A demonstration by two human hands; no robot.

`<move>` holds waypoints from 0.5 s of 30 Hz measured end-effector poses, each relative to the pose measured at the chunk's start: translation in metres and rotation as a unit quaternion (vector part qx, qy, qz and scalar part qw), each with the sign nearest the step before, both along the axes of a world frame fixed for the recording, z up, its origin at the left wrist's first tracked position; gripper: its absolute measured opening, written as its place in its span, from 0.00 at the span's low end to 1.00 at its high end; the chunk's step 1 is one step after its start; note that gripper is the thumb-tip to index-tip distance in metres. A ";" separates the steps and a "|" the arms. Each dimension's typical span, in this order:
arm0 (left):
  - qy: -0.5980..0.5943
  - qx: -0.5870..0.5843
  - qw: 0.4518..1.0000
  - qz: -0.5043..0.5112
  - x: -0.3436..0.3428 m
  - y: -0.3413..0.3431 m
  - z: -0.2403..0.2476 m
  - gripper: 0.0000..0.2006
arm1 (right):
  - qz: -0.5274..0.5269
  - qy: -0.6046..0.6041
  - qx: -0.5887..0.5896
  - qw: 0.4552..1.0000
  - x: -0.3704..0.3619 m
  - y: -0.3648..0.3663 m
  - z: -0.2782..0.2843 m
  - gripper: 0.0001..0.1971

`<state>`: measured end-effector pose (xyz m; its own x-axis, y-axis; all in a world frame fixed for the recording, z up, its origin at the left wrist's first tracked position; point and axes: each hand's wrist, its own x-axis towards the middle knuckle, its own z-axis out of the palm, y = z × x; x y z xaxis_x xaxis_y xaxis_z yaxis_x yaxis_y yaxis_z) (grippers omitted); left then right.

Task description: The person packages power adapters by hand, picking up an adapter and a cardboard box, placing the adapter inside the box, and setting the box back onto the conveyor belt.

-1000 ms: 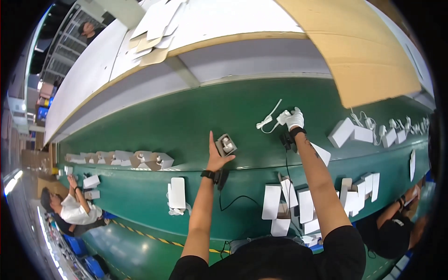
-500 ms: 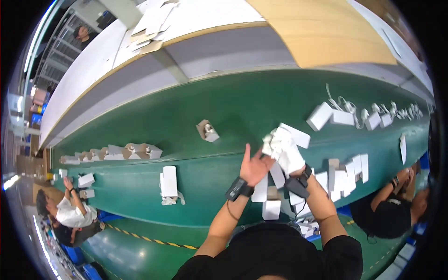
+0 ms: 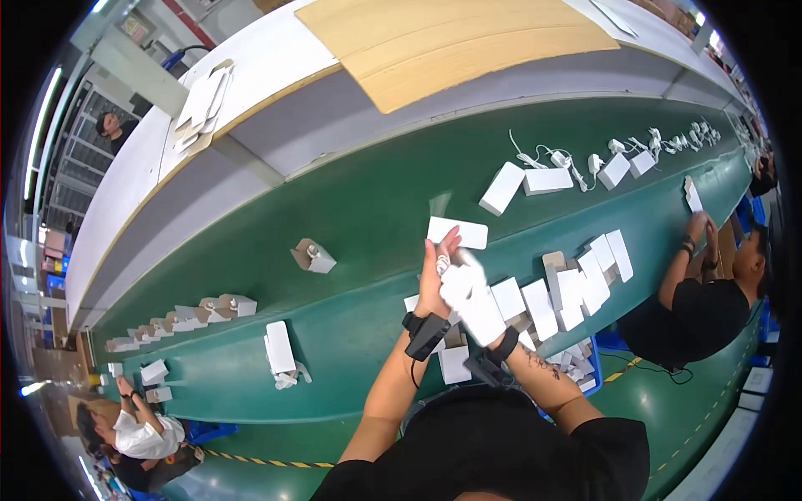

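My left hand is bare, with a black device strapped at the wrist. Its fingers curl around a small white coiled-looking item, too small to name surely. My right hand, in a white glove, presses close against it; motion blur and the other hand hide its fingertips. Just beyond the fingers lies a white box. Under and beside my hands, several white boxes stand in a cluster, some with grey-brown open ends.
An open box stands on the green belt, and a row of open boxes runs left. White chargers with cables lie far right. A white box rests near left. Co-workers sit at both sides; a blue bin stands below.
The view has swung to the right, so the scene sits further left. My left hand, open and apart before, has closed around the small white item, and my gloved right hand has come against it.
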<state>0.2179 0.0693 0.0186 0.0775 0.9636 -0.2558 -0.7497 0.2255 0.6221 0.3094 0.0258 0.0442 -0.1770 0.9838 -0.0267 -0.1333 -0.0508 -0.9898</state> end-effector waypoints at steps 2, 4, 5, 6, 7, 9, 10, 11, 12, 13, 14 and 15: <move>0.060 -0.043 0.997 -0.022 -0.002 0.007 -0.023 0.35 | -0.003 0.020 -0.011 1.000 -0.003 -0.001 -0.010 0.22; 0.089 -0.061 0.993 -0.043 -0.007 0.023 -0.054 0.35 | 0.004 0.070 -0.057 0.996 0.016 0.011 -0.025 0.22; 0.220 0.008 0.975 -0.042 -0.014 0.034 -0.071 0.34 | 0.020 0.122 -0.099 0.987 0.028 0.019 -0.031 0.22; 0.344 0.079 0.935 -0.040 -0.020 0.045 -0.088 0.35 | 0.035 0.173 -0.140 0.974 0.041 0.025 -0.036 0.22; 0.456 0.148 0.877 -0.042 -0.024 0.054 -0.104 0.36 | 0.022 0.171 -0.139 0.975 0.054 0.027 -0.032 0.22; 0.455 0.160 0.872 -0.088 -0.042 0.073 -0.122 0.36 | 0.088 0.331 -0.255 0.904 0.075 0.027 -0.009 0.26; 0.461 0.171 0.861 -0.126 -0.050 0.088 -0.129 0.37 | 0.080 0.337 -0.249 0.904 0.090 0.026 -0.007 0.26; 0.463 0.178 0.854 -0.159 -0.059 0.100 -0.134 0.38 | 0.120 0.419 -0.321 0.841 0.101 0.022 -0.001 0.27; 0.467 0.182 0.845 -0.189 -0.071 0.110 -0.139 0.39 | 0.162 0.494 -0.388 0.761 0.105 0.019 0.003 0.27; 0.471 0.181 0.835 -0.218 -0.083 0.115 -0.142 0.40 | 0.162 0.495 -0.392 0.759 0.103 0.014 0.018 0.27; 0.477 0.177 0.826 -0.244 -0.099 0.116 -0.145 0.41 | 0.139 0.501 -0.407 0.751 0.100 0.009 0.035 0.28; 0.479 0.172 0.817 -0.272 -0.106 0.112 -0.146 0.42 | 0.112 0.506 -0.422 0.744 0.100 0.001 0.052 0.29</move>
